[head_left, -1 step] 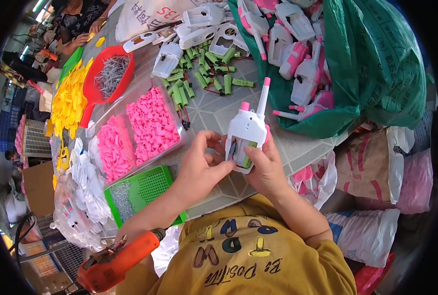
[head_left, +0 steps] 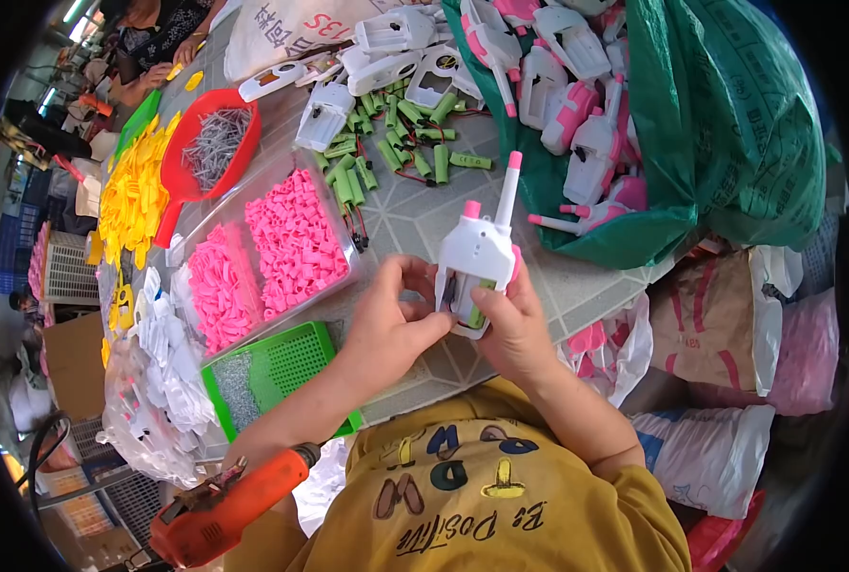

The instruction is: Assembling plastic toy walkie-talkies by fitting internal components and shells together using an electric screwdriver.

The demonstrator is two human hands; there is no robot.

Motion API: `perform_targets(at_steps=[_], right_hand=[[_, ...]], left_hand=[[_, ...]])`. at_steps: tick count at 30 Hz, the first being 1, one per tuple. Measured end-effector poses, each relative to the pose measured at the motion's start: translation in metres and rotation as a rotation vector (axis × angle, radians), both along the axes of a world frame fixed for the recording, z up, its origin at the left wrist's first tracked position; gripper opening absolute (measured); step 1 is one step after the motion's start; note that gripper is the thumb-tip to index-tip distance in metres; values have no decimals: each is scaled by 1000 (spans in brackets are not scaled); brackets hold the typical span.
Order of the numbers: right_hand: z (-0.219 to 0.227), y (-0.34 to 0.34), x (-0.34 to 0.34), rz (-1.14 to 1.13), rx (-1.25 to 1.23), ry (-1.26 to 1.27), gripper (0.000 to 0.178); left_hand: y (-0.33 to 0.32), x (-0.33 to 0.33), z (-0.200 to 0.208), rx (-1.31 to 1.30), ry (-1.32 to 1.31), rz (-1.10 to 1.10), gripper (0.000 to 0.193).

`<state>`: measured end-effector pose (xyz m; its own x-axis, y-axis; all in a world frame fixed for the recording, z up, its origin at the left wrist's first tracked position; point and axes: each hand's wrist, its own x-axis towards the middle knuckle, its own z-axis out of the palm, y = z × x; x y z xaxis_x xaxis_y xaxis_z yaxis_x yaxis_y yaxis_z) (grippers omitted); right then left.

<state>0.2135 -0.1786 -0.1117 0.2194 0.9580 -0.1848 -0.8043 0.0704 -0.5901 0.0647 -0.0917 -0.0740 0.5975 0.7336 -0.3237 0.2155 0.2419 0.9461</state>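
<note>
Along the lower edge, a mustard shirt (head_left: 577, 486) carries big multicoloured letters and a line of dark script (both upside down from this view), with an orange power screwdriver (head_left: 243, 512) to its left. Just beyond, a white toy radio (head_left: 480, 250) is held above the grey table (head_left: 415, 219): the right hand (head_left: 518, 329) wraps its right side, thumb over the green battery (head_left: 464, 303) in its open back, while the left hand (head_left: 401, 300) pinches the lower left edge between thumb and bent fingers. Left of them sit a green tray (head_left: 296, 357) and a clear box of pink pieces (head_left: 296, 243). Farther on lie loose batteries (head_left: 442, 162), one with dark print too fine to read, and a red scoop (head_left: 168, 224) of grey screws (head_left: 217, 143). To the right, a green bag (head_left: 748, 143) of pink-and-white radios (head_left: 591, 153) has printed characters down its side. At the far edge, a pale sack (head_left: 253, 52) shows dark and red characters, near another person's hand (head_left: 188, 48).
</note>
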Motion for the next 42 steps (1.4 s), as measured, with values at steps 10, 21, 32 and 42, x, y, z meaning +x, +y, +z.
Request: perform_targets(at_steps=[10, 21, 32, 42], right_hand=[[-5, -5, 2, 41, 36, -145, 66], [-11, -13, 11, 141, 190, -664, 66], [-3, -4, 16, -203, 433, -1425, 81], [-7, -7, 4, -34, 365, -1287, 77]], left_hand=[[-2, 0, -5, -143, 27, -6, 61], [15, -13, 43, 689, -136, -1, 27], [11, -14, 54, 857, 44, -63, 15], [21, -34, 35, 1015, 27, -163, 40]])
